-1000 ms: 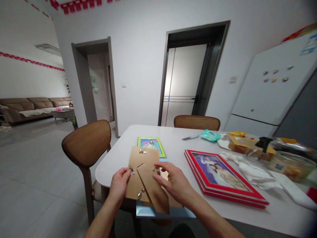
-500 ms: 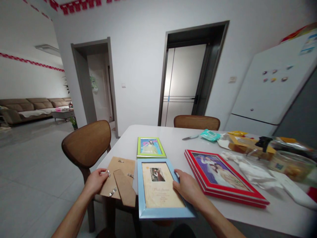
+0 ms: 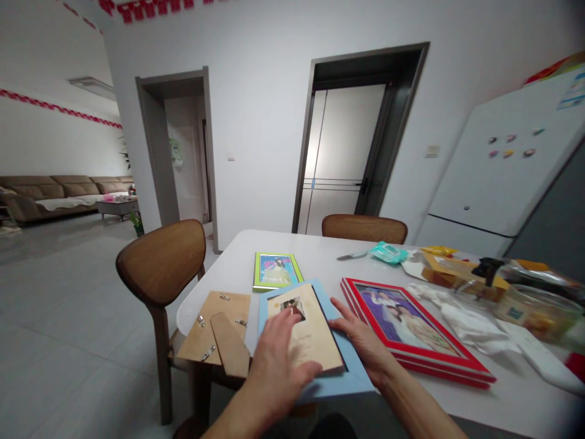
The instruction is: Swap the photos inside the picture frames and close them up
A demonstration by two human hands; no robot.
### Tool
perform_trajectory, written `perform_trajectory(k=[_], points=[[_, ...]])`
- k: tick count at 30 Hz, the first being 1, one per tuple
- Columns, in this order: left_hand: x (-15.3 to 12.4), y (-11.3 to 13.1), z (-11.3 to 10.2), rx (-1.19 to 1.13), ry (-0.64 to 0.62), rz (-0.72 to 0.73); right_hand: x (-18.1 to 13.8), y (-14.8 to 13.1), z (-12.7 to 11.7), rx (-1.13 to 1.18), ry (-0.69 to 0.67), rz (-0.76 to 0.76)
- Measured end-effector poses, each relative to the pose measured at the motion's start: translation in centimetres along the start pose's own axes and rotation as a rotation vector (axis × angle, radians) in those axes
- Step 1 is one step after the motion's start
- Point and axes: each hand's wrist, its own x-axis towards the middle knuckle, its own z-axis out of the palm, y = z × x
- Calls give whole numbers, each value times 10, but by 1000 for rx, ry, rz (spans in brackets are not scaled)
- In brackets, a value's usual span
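A light-blue picture frame (image 3: 359, 360) lies tilted at the near table edge. Over its opening sits a loose cream paper insert (image 3: 308, 296) with a small photo, slightly askew to the frame. My left hand (image 3: 276, 353) is spread across the insert, fingertips near the photo and thumb towards its lower edge. At the frame's right side, my right hand (image 3: 361, 341) grips the border; some of its fingers are hidden. Left of the frame rests a brown backing board (image 3: 212, 317) with metal clips and a stand leg. Behind is a lime-green framed picture (image 3: 278, 271).
Red picture frames (image 3: 411, 323) are stacked to the right. Beyond them are a knife (image 3: 351, 255), a teal wipes packet (image 3: 388, 252), crumpled tissues (image 3: 470, 326) and a clear plastic tub (image 3: 539, 308). Wooden chairs stand left (image 3: 162, 262) and behind the table (image 3: 364, 228).
My left hand has left the backing board and moved right onto the insert. The blue frame has turned and tilted, and the insert now sits askew in it. My right hand stays at the frame's right side.
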Motion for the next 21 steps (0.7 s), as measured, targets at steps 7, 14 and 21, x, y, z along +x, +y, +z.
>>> perform_trajectory(k=[7,14,21], points=[[0,24,6,77,71,197,2,-1,-1,-138,-5,-95],[-9,-24,-43,13,401,-234,23,17,-31,-827,243,-256],[-44,-64,-46,167,229,-415,23,26,-36,-1208,305,-308]])
